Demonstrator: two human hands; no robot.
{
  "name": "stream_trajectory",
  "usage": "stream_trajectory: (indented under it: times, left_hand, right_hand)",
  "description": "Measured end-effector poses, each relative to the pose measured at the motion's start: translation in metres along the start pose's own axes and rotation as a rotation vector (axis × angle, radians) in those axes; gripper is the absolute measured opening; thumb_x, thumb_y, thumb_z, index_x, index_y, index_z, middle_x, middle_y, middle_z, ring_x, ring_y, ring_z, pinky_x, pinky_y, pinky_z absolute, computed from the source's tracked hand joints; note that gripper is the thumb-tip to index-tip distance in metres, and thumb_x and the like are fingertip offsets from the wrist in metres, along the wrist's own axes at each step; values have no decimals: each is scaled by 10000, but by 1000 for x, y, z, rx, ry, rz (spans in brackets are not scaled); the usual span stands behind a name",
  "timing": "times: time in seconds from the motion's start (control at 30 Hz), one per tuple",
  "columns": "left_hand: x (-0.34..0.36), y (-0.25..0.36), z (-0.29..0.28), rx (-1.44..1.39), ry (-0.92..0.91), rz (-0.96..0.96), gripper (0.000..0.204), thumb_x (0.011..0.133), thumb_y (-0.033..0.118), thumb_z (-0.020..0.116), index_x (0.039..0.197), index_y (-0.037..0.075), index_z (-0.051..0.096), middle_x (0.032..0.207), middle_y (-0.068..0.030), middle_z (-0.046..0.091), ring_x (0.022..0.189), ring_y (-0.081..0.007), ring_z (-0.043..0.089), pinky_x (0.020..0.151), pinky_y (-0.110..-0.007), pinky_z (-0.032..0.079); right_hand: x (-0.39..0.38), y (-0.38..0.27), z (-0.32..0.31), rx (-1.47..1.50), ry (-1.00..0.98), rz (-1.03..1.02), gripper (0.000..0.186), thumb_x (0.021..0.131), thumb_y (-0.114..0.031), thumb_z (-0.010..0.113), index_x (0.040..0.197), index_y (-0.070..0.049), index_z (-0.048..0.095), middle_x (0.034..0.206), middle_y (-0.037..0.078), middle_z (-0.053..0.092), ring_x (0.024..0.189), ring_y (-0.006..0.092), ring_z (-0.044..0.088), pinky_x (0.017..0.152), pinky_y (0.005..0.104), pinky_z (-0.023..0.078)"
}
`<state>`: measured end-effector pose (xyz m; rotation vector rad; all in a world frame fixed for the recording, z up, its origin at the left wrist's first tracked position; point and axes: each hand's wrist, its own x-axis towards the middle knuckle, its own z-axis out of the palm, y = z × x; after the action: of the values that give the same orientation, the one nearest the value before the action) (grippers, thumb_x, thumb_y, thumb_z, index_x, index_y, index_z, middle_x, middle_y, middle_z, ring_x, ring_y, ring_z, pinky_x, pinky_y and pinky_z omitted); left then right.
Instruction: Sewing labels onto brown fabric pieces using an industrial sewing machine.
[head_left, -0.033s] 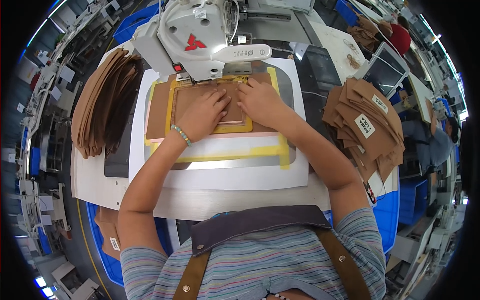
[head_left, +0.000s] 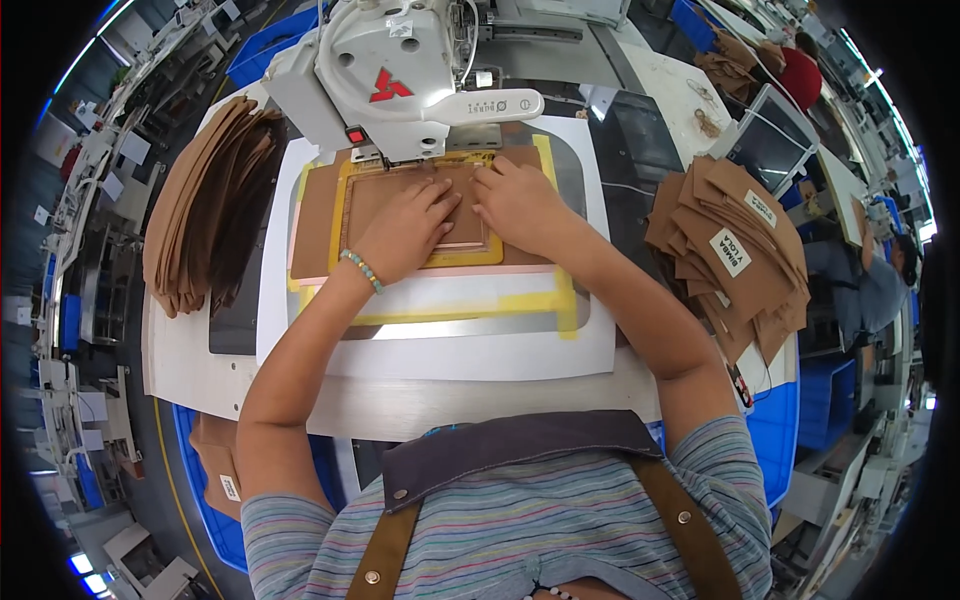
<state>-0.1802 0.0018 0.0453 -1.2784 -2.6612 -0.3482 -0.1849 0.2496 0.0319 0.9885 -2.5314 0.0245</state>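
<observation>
Turquoise-beaded left hand (head_left: 408,228): fingers slightly apart, laid over the brown panel (head_left: 380,190), clamping nothing; a sideways push could drag the panel askew.
Right hand (head_left: 522,203): fingers a little bent at the frame's upper right side, not pinching; whether the tips press panel or frame, I cannot tell.
Brown panel: inside the yellow frame (head_left: 470,257); uneven pressure could crease it or lift an edge.
Machine head (head_left: 400,60): just beyond the fingers; if it ran now, a fingertip could be caught.
White sheet (head_left: 470,360): below the frame; a dragging forearm could shift it.
Left brown stack (head_left: 205,210): standing on the worktop (head_left: 500,395); a knock could topple it.
Right brown pile (head_left: 735,290): ragged, beside the right arm; an elbow could send pieces sliding.
</observation>
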Motion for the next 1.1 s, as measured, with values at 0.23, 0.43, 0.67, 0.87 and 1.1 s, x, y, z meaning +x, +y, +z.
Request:
stream_trajectory:
  times: [0.23, 0.43, 0.67, 0.87, 1.1]
  left_hand:
    - [-6, -9, 2, 18, 56, 9, 404, 1047, 152, 637, 1433, 33, 635, 1523, -151, 585, 1386, -362, 559, 1158, -436, 479]
    - [-13, -13, -2, -124, 7, -102, 386, 1066, 167, 611, 1420, 13, 633, 1516, -150, 591, 1389, -365, 553, 1161, -450, 479]
    - [-22, -27, 1, -130, 35, -119, 419, 1052, 152, 621, 1458, 48, 615, 1545, -113, 586, 1409, -341, 553, 1147, -437, 496]
    - [-36, -34, -13, -106, 53, -73, 429, 1050, 121, 617, 1474, 56, 620, 1553, -96, 599, 1438, -340, 541, 1187, -444, 465]
    - [-68, -36, -35, -204, 61, -74, 419, 1005, 50, 668, 1424, 45, 664, 1522, -98, 629, 1459, -338, 537, 1190, -446, 459]
  right_hand:
    - [15, -10, 0, 103, 29, -16, 251, 961, -315, 724, 1039, -81, 773, 1118, 16, 681, 1113, 219, 610, 793, 370, 557]
    - [25, -18, 3, 101, 4, -29, 274, 963, -312, 725, 1068, -63, 766, 1147, 19, 687, 1101, 216, 602, 815, 355, 561]
    - [17, -20, -6, 318, -37, 24, 388, 1008, -308, 691, 1273, -28, 736, 1368, 78, 688, 1221, 278, 611, 1007, 412, 540]
    - [-7, -12, -44, 438, -105, 104, 365, 1040, -233, 642, 1319, -9, 714, 1441, 116, 655, 1320, 324, 590, 1103, 435, 507]
    - [-11, -34, -46, 628, -43, -20, 326, 1020, -195, 653, 1263, 7, 735, 1370, 133, 701, 1310, 326, 600, 1109, 449, 496]
